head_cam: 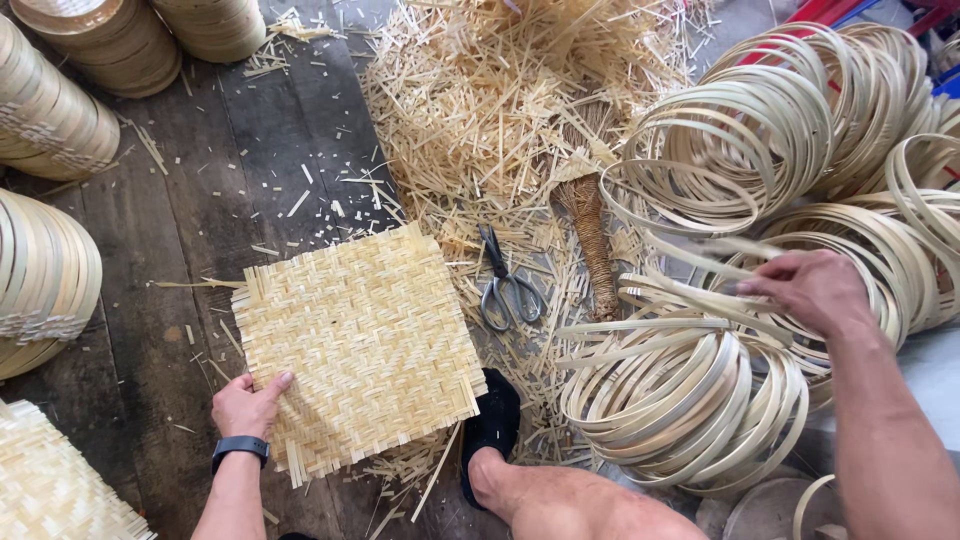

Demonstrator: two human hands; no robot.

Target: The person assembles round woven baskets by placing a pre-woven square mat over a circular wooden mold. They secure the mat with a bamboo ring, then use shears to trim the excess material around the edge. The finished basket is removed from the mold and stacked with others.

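A square woven bamboo mat [362, 340] lies on the dark wooden floor. My left hand [250, 404], with a dark watch on the wrist, grips the mat's near left edge. My right hand [812, 290] reaches into a heap of bamboo strip rings [680, 390] at the right and pinches one thin ring at the top of the stack. Grey scissors [508, 288] lie shut on the scraps between the mat and the rings.
A big pile of bamboo offcuts [480, 110] covers the floor ahead. More bamboo rings [800, 120] are heaped at upper right. Stacked round bamboo frames [50, 120] stand along the left. A small broom [592, 240] lies by the scissors. My foot in a black sandal [492, 425] rests beside the mat.
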